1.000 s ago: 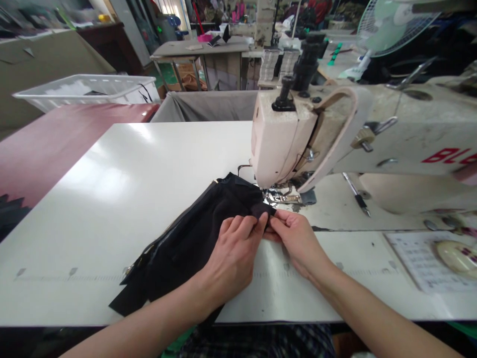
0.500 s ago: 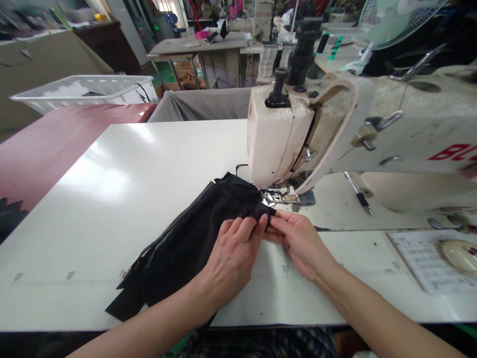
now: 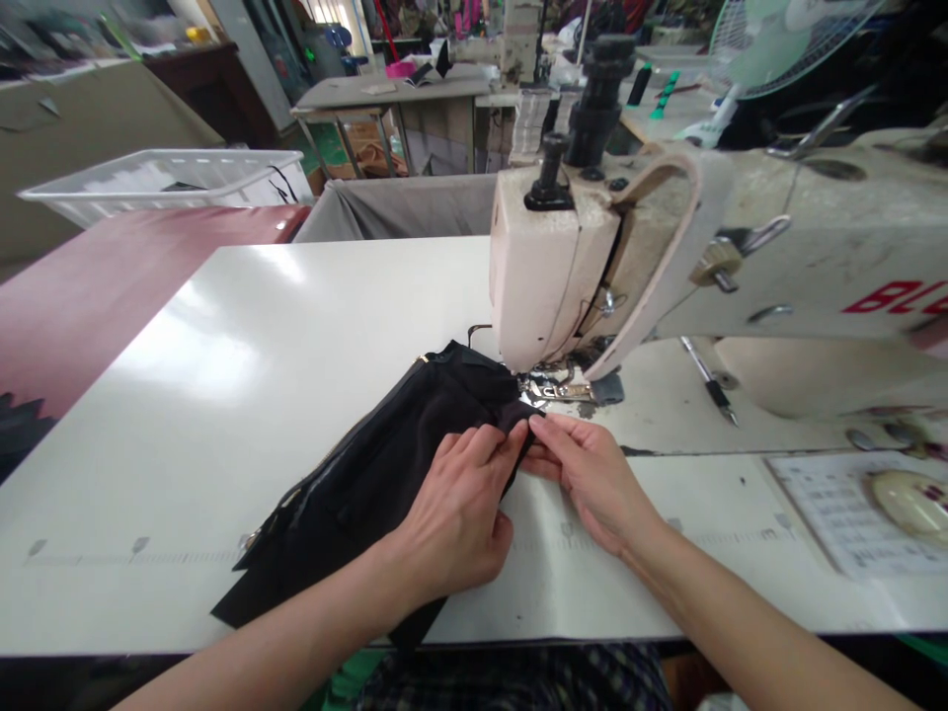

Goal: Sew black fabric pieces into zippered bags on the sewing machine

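Note:
A piece of black fabric (image 3: pixel 370 474) with a metal zipper along its left edge lies on the white sewing table (image 3: pixel 244 336). Its far corner sits by the presser foot (image 3: pixel 552 388) of a cream sewing machine (image 3: pixel 563 267). My left hand (image 3: pixel 455 513) rests on the fabric with its fingertips pinching the right edge. My right hand (image 3: pixel 592 479) pinches the same edge from the other side, just in front of the presser foot. The fingertips of both hands meet on the fabric.
A pen-like tool (image 3: pixel 707 380) lies on the machine bed to the right. A printed sheet and a round object (image 3: pixel 908 499) sit at the far right. A white plastic basket (image 3: pixel 170 178) and a reddish table (image 3: pixel 96 296) stand to the left, more work tables behind.
Both hands have edged slightly towards the presser foot, and my fingers have closed over the fabric's corner, hiding it. The fabric has barely moved.

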A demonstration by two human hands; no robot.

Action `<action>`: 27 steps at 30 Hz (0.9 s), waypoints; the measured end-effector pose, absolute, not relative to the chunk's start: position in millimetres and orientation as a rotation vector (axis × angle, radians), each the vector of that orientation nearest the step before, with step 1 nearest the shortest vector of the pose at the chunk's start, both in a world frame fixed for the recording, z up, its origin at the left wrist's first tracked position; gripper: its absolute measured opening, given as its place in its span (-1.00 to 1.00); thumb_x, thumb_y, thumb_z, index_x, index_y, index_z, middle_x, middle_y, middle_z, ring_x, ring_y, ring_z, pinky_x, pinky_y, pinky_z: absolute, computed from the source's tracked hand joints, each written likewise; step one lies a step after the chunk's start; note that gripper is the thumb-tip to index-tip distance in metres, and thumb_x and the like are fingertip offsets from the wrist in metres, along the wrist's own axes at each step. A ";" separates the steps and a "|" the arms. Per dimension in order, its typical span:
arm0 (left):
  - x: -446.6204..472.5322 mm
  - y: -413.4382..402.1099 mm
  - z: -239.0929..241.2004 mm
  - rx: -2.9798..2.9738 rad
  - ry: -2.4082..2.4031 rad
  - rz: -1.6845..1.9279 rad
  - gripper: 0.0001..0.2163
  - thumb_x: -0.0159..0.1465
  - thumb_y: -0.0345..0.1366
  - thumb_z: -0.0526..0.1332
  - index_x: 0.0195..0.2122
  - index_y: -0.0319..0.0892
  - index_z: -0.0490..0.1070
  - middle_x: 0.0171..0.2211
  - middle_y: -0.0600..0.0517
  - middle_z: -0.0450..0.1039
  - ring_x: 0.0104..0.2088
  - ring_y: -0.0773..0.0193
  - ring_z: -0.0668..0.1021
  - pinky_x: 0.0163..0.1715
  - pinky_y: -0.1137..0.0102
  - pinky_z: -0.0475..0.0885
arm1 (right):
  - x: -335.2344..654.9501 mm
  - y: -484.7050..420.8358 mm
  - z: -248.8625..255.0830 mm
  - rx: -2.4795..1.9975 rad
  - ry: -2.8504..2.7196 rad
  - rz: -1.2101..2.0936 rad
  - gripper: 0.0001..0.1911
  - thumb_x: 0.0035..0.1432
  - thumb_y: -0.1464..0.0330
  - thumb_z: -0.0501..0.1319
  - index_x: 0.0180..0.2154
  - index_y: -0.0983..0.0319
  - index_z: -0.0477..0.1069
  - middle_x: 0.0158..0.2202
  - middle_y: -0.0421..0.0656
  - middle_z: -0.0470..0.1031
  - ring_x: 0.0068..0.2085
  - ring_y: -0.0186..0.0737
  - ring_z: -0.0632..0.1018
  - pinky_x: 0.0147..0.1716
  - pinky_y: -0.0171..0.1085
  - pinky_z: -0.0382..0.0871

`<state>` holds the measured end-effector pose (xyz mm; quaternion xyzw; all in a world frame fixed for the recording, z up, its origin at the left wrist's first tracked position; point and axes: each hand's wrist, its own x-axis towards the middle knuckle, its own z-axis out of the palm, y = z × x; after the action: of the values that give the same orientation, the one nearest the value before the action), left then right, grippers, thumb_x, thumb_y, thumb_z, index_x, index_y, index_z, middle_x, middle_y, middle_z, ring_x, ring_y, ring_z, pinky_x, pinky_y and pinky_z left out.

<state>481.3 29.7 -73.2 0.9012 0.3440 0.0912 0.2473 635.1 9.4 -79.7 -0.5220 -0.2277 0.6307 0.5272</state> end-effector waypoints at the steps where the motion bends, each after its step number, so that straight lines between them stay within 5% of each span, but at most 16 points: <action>1: 481.3 30.5 -72.4 2.451 0.936 0.239 -0.26 -0.03 -0.46 0.07 0.27 -0.28 0.04 -0.11 -0.11 0.28 -0.11 0.09 0.37 -0.07 0.17 0.30 | 635.2 9.1 -80.4 -1.240 -0.558 1.510 -0.68 -0.05 0.15 0.38 -0.44 0.28 0.46 -0.46 -0.21 0.45 -0.37 -0.29 0.46 -0.28 -0.28 0.45; 10: 478.6 24.8 -76.6 2.475 0.930 0.257 -0.25 0.00 -0.46 0.09 0.30 -0.31 0.00 -0.10 -0.14 0.30 -0.10 0.06 0.38 -0.06 0.12 0.34 | 634.4 9.8 -83.0 -1.275 -0.584 1.486 -0.69 -0.09 0.15 0.36 -0.49 0.25 0.40 -0.48 -0.21 0.46 -0.39 -0.26 0.47 -0.30 -0.23 0.45; 16: 483.4 63.3 -58.5 2.375 0.885 0.418 -0.64 0.36 -0.33 -0.04 0.14 -0.23 0.29 -0.08 -0.14 0.40 -0.10 0.16 0.47 -0.06 0.25 0.39 | 633.2 11.1 -87.7 -1.370 -0.667 1.411 -0.70 -0.11 0.13 0.35 -0.48 0.21 0.39 -0.54 -0.27 0.38 -0.46 -0.27 0.42 -0.37 -0.22 0.42; 19: 492.5 100.8 -58.0 2.312 0.705 0.307 -0.72 0.35 -0.39 0.00 -0.01 -0.23 0.41 -0.10 -0.08 0.48 -0.11 0.22 0.52 -0.07 0.36 0.38 | 634.5 11.8 -90.7 -1.450 -0.764 1.310 -0.70 -0.10 0.19 0.35 -0.56 0.19 0.29 -0.61 -0.32 0.24 -0.52 -0.32 0.32 -0.44 -0.27 0.36; 24: 501.5 133.3 -62.4 2.148 0.623 0.091 -0.83 0.26 -0.36 0.17 -0.16 -0.25 0.49 -0.49 0.08 0.48 -0.49 0.37 0.50 -0.43 0.53 0.33 | 637.5 14.6 -92.8 -1.535 -0.927 1.184 -0.74 -0.09 0.26 0.33 -0.59 0.19 0.28 -0.64 -0.32 0.21 -0.55 -0.33 0.26 -0.52 -0.32 0.20; 27: 503.1 134.3 -62.6 2.074 0.736 0.109 -0.84 0.21 -0.32 0.24 -0.22 -0.26 0.48 -0.65 0.16 0.36 -0.58 0.40 0.44 -0.53 0.56 0.24 | 639.5 16.2 -94.7 -1.541 -0.960 1.185 -0.82 -0.05 0.23 0.29 -0.42 0.18 0.39 -0.61 -0.30 0.29 -0.54 -0.28 0.35 -0.49 -0.29 0.27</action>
<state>503.1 134.3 -62.6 0.8395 0.2981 0.0441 0.4521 639.5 16.2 -94.7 -0.6281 -0.3913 0.4833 0.4679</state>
